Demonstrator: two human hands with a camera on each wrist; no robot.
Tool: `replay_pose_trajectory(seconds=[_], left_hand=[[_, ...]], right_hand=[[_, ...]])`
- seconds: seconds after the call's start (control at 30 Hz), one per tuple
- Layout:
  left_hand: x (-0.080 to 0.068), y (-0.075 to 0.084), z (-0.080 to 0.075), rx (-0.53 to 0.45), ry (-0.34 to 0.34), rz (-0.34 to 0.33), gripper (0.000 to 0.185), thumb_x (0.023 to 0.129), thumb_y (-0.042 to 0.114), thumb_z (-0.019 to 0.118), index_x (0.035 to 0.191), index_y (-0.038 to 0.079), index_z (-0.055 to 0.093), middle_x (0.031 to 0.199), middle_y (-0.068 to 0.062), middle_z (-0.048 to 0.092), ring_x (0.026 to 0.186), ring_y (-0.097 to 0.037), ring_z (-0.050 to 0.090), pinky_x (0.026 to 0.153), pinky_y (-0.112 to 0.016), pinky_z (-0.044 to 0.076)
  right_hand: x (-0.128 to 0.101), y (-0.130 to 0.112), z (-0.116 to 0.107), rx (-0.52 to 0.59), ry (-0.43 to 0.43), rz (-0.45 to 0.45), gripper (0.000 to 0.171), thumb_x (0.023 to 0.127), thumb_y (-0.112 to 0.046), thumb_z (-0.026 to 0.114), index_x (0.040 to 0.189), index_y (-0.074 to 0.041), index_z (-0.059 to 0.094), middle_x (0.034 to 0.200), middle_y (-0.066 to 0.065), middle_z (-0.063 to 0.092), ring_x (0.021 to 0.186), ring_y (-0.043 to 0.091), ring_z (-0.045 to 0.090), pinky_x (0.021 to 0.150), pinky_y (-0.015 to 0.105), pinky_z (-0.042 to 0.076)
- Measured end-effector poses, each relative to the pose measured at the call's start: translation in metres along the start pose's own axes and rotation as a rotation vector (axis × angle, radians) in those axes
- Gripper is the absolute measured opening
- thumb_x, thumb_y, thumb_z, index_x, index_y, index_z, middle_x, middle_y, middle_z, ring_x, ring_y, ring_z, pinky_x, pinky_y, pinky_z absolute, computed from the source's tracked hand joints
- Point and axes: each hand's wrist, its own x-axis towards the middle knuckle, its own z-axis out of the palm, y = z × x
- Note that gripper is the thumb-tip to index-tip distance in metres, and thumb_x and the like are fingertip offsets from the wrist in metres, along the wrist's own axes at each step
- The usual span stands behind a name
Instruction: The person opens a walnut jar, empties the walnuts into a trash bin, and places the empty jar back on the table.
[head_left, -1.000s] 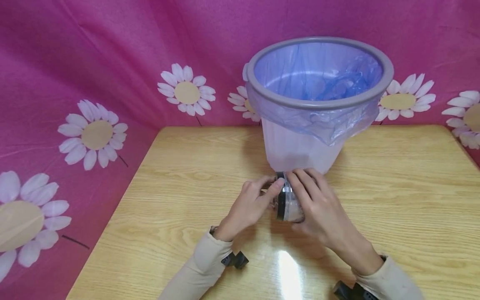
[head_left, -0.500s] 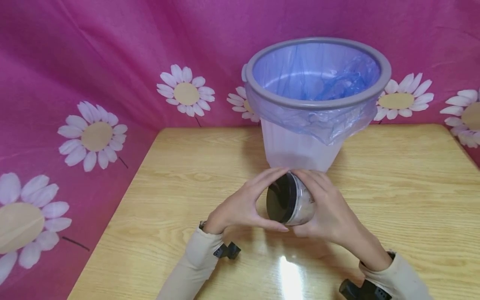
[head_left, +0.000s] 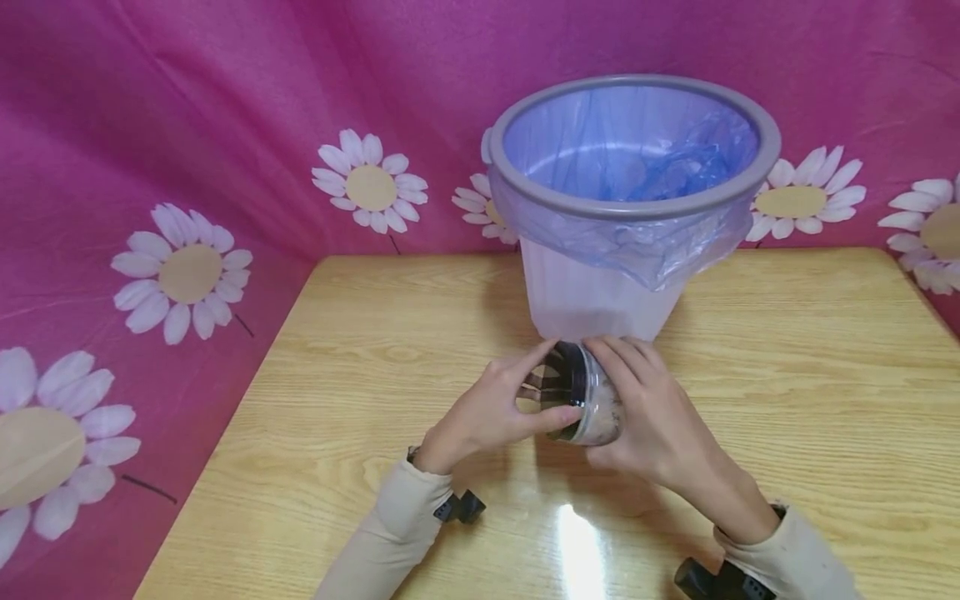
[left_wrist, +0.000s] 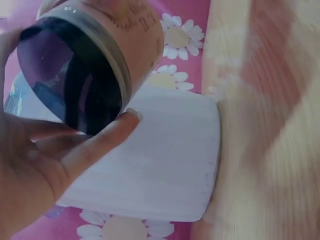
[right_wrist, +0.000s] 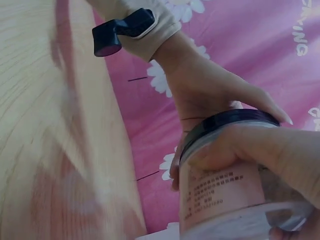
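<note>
Looking from the largest thing down, we see the pink flowered cloth (head_left: 187, 125) filling the upper left of the head view, the wooden table (head_left: 787, 400) across the lower half, and the bin (head_left: 600, 308) with its blue liner at upper centre. Just below the bin, at the middle of the frame, we hold a small jar (head_left: 600, 408) on its side above the table. Our right hand (head_left: 660, 425) wraps the clear body; our left hand (head_left: 487, 417) pinches the black lid (left_wrist: 70, 80) between thumb and fingers. We judge the jar light, stiff and smooth, so best gripped round the body and the lid's rim.
</note>
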Motion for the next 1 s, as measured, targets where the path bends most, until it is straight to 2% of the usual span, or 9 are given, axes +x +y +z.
replay_pose_trajectory(seconds=[0.1,0.2,0.27,0.33,0.43,0.53,0.6,0.77,1.0], left_hand=[[0.001,0.001,0.002,0.015,-0.04,-0.046,0.081,0.093,0.067,0.037,0.153,0.014,0.027,0.12,-0.012,0.063,0.091,-0.011,0.066,0.079,-0.024,0.054],[0.002,0.0,0.002,0.079,-0.046,-0.071,0.088,0.092,0.072,0.015,0.152,0.009,0.029,0.113,-0.016,0.066,0.091,-0.013,0.066,0.084,-0.027,0.053],[0.001,-0.001,0.0,0.071,-0.038,-0.088,0.089,0.091,0.072,0.013,0.151,0.009,0.03,0.124,-0.017,0.062,0.103,-0.017,0.065,0.094,-0.031,0.049],[0.001,-0.003,-0.003,0.039,-0.022,-0.091,0.085,0.092,0.07,0.019,0.152,0.011,0.029,0.13,-0.015,0.058,0.11,-0.02,0.061,0.098,-0.035,0.047],[-0.001,-0.005,-0.011,0.009,-0.004,-0.058,0.082,0.089,0.065,0.046,0.153,0.017,0.028,0.146,-0.008,0.045,0.12,-0.022,0.055,0.099,-0.039,0.046],[-0.003,-0.005,-0.017,0.042,-0.007,0.074,0.095,0.075,0.049,0.078,0.152,0.019,0.03,0.15,-0.005,0.039,0.128,-0.02,0.047,0.103,-0.038,0.042],[-0.003,-0.004,-0.019,0.074,-0.026,0.185,0.106,0.065,0.04,0.088,0.152,0.016,0.032,0.153,-0.006,0.034,0.136,-0.02,0.039,0.109,-0.036,0.036],[-0.002,-0.005,-0.016,0.096,0.013,0.337,0.106,0.058,0.029,0.091,0.146,0.002,0.039,0.15,-0.015,0.038,0.137,-0.021,0.037,0.111,-0.029,0.031],[0.001,-0.007,-0.003,0.062,0.134,0.301,0.087,0.06,0.026,0.09,0.132,-0.006,0.053,0.129,-0.021,0.057,0.112,-0.021,0.062,0.097,-0.021,0.046]], right_hand=[[-0.001,0.0,0.001,-0.056,0.011,-0.012,0.11,0.035,-0.023,0.088,0.134,0.004,0.047,0.128,0.021,0.054,0.117,0.038,0.045,0.097,0.055,0.044],[-0.001,-0.001,0.002,-0.077,0.016,-0.014,0.111,0.036,-0.023,0.088,0.135,0.004,0.046,0.129,0.022,0.053,0.117,0.039,0.045,0.097,0.055,0.044],[-0.001,-0.001,0.003,-0.074,0.02,-0.013,0.111,0.036,-0.023,0.089,0.135,0.004,0.046,0.129,0.022,0.053,0.117,0.039,0.045,0.097,0.056,0.044],[-0.001,-0.001,0.003,-0.055,0.024,-0.006,0.112,0.035,-0.024,0.09,0.135,0.004,0.046,0.129,0.021,0.053,0.118,0.038,0.045,0.097,0.056,0.044],[0.0,0.0,0.001,-0.038,0.024,0.001,0.112,0.035,-0.024,0.09,0.135,0.003,0.046,0.129,0.02,0.054,0.118,0.038,0.045,0.096,0.056,0.045],[0.001,0.001,-0.001,-0.03,0.027,0.002,0.111,0.035,-0.023,0.09,0.134,0.003,0.046,0.128,0.019,0.054,0.118,0.037,0.045,0.095,0.056,0.046],[0.001,0.001,-0.002,-0.026,0.033,-0.003,0.11,0.035,-0.023,0.089,0.133,0.003,0.047,0.127,0.019,0.054,0.117,0.037,0.046,0.094,0.055,0.046],[0.001,-0.001,-0.002,-0.023,0.032,-0.017,0.109,0.035,-0.022,0.089,0.133,0.004,0.047,0.126,0.019,0.055,0.116,0.037,0.046,0.094,0.055,0.046],[0.0,-0.005,-0.004,-0.052,0.045,-0.02,0.11,0.034,-0.023,0.088,0.132,0.003,0.048,0.125,0.018,0.055,0.116,0.037,0.045,0.094,0.052,0.045]])
